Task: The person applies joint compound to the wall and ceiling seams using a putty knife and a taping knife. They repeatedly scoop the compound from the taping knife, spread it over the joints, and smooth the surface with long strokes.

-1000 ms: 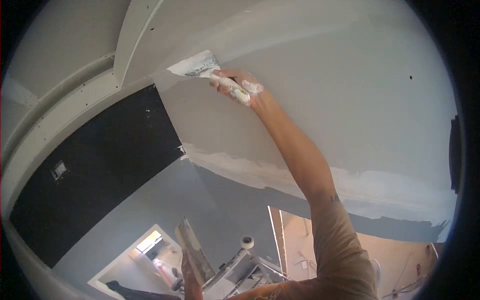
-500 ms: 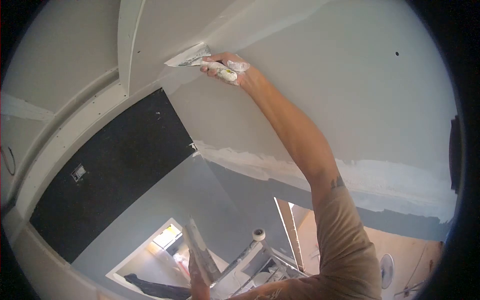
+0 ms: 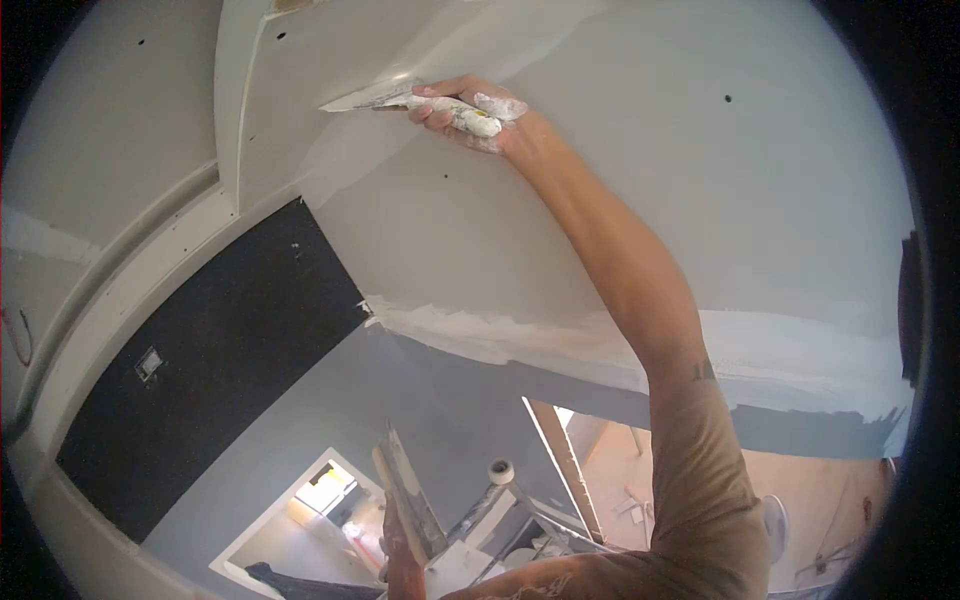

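Note:
My right hand (image 3: 465, 115), smeared with white compound, reaches up and grips a putty knife (image 3: 372, 97). Its fingers wrap round the coated handle, and the wide blade lies against the grey board surface (image 3: 560, 210) near the inside corner. Low in the view, my left hand (image 3: 402, 553) holds a long, flat, plaster-smeared tool (image 3: 412, 490), seen nearly edge-on with a metal face and a pointed upper end. Part of that hand is cut off by the bottom edge. Pale bands of compound run along the corner seam near the knife.
A black panel (image 3: 215, 370) with a small electrical box (image 3: 149, 365) fills the left side. Below stand a ladder-like metal frame (image 3: 490, 510) and a lit opening (image 3: 325, 485). A white round fan (image 3: 775, 530) shows at lower right. A rough white compound band (image 3: 800, 345) crosses the board.
My right hand and the putty knife have shifted slightly along the corner, blade now flatter to the surface. The view has turned a little. The left hand keeps its tool, a bit farther right.

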The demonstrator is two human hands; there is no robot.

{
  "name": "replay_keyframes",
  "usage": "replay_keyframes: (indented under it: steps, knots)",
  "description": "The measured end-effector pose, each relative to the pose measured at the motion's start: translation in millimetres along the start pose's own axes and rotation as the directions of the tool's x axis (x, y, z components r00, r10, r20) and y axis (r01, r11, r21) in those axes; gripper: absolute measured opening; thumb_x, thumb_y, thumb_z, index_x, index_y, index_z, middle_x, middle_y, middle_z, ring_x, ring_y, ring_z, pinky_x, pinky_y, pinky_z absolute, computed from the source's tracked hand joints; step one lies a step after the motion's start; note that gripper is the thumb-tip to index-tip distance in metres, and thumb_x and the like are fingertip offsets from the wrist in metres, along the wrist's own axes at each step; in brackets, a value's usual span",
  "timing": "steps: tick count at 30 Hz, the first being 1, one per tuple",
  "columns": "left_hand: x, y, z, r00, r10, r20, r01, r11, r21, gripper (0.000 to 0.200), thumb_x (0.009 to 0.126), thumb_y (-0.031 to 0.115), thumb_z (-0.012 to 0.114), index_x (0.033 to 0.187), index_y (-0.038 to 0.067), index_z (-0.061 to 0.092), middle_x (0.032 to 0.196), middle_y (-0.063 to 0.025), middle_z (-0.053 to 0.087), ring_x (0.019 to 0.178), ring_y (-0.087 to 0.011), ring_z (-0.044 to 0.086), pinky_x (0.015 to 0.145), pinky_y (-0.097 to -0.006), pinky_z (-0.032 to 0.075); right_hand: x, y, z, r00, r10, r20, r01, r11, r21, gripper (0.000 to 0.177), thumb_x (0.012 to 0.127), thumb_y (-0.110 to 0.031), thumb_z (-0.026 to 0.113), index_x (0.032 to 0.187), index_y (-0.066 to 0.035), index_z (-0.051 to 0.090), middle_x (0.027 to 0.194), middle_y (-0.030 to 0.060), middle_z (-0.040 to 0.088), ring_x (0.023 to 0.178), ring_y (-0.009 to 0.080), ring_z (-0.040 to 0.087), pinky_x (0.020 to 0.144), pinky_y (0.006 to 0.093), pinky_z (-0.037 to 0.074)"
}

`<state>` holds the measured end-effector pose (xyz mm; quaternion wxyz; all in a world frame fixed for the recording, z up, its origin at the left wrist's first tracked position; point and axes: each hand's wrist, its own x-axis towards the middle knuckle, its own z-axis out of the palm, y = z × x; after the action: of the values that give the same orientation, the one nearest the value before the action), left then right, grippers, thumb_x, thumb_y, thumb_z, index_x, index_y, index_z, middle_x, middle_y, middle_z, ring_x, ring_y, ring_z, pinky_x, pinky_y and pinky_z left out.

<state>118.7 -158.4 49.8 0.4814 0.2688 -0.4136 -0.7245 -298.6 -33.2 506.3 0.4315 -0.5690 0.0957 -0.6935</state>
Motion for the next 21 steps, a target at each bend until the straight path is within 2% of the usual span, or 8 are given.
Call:
replay_keyframes:
  steps: [3, 6, 10, 12, 16, 18, 19, 21]
  knots:
    - [5, -1, -15, 0.995, -0.041, 0.090, 0.038, 0.999, 0.031, 0.040, 0.102, 0.049, 0.052, 0.113, 0.012, 0.062, 0.083, -0.0040, 0.067, 0.067, -0.0173, 0.067, 0.054, -0.0291, 0.055, -44, -4, 56, 0.996, -0.073, 0.047, 0.075, 0.996, -0.048, 0.021, 0.099, -0.001, 0.052, 0.113, 0.010, 0.041, 0.105, 0.0240, 0.056, 0.071, 0.0149, 0.055, 0.047, 0.0209, 0.052]
    - [-27, 7, 18, 0.989, -0.070, 0.131, 0.073, 0.997, -0.025, 0.041, 0.102, 0.050, 0.051, 0.112, 0.012, 0.062, 0.080, -0.0039, 0.066, 0.064, -0.0181, 0.066, 0.053, -0.0305, 0.055, -80, -36, 92, 0.997, -0.050, 0.060, 0.052, 0.998, -0.045, 0.027, 0.101, -0.001, 0.050, 0.121, 0.011, 0.037, 0.114, 0.0275, 0.056, 0.071, 0.0151, 0.054, 0.046, 0.0217, 0.052]
    - [-14, 3, 19, 0.980, -0.076, 0.186, 0.070, 0.997, 0.035, 0.043, 0.101, 0.052, 0.051, 0.113, 0.012, 0.062, 0.080, -0.0041, 0.066, 0.065, -0.0182, 0.066, 0.053, -0.0310, 0.055, -101, -68, 111, 0.994, -0.076, 0.075, 0.077, 0.997, -0.008, 0.049, 0.103, -0.003, 0.047, 0.140, 0.012, 0.019, 0.131, 0.0328, 0.050, 0.072, 0.0153, 0.052, 0.047, 0.0220, 0.051]
    - [-2, -3, 15, 0.967, -0.156, 0.200, 0.147, 0.987, 0.061, 0.046, 0.101, 0.052, 0.050, 0.120, 0.012, 0.060, 0.088, -0.0046, 0.065, 0.074, -0.0181, 0.065, 0.062, -0.0311, 0.055, -112, -77, 122, 0.990, -0.090, 0.107, 0.090, 0.996, -0.001, 0.057, 0.104, -0.004, 0.043, 0.146, 0.013, 0.007, 0.140, 0.0367, 0.043, 0.071, 0.0155, 0.050, 0.048, 0.0220, 0.050]
    - [-4, -2, 34, 0.933, -0.272, 0.236, 0.255, 0.962, 0.099, 0.051, 0.101, 0.054, 0.049, 0.130, 0.012, 0.057, 0.100, -0.0054, 0.064, 0.088, -0.0181, 0.064, 0.075, -0.0314, 0.055, -131, -103, 141, 0.994, -0.086, 0.065, 0.084, 0.996, 0.029, 0.050, 0.105, -0.002, 0.040, 0.143, 0.011, 0.011, 0.138, 0.0391, 0.043, 0.071, 0.0161, 0.049, 0.047, 0.0230, 0.049]
    - [-36, 32, 58, 0.900, -0.092, 0.427, 0.040, 0.991, 0.128, 0.053, 0.100, 0.055, 0.050, 0.130, 0.013, 0.056, 0.102, -0.0048, 0.063, 0.091, -0.0168, 0.064, 0.074, -0.0311, 0.054, -127, -112, 156, 0.990, -0.141, -0.012, 0.141, 0.987, 0.081, 0.043, 0.105, -0.001, 0.039, 0.139, 0.008, 0.015, 0.136, 0.0429, 0.041, 0.071, 0.0169, 0.049, 0.047, 0.0235, 0.048]
    - [-35, 34, 61, 0.895, -0.098, 0.436, 0.047, 0.991, 0.126, 0.053, 0.100, 0.055, 0.050, 0.130, 0.013, 0.056, 0.102, -0.0048, 0.063, 0.091, -0.0168, 0.064, 0.074, -0.0311, 0.054, -132, -113, 166, 0.990, -0.142, -0.019, 0.143, 0.987, 0.070, 0.043, 0.105, -0.001, 0.039, 0.139, 0.008, 0.015, 0.136, 0.0429, 0.041, 0.071, 0.0169, 0.049, 0.047, 0.0235, 0.048]
    - [-33, 39, 66, 0.893, -0.302, 0.333, 0.259, 0.951, 0.167, 0.049, 0.102, 0.052, 0.048, 0.130, 0.012, 0.054, 0.104, -0.0054, 0.062, 0.091, -0.0180, 0.065, 0.073, -0.0333, 0.057, -140, -113, 184, 0.988, -0.142, -0.067, 0.151, 0.975, 0.166, 0.053, 0.103, 0.002, 0.031, 0.150, -0.003, 0.007, 0.149, 0.0412, 0.026, 0.070, 0.0228, 0.049, 0.041, 0.0255, 0.041]
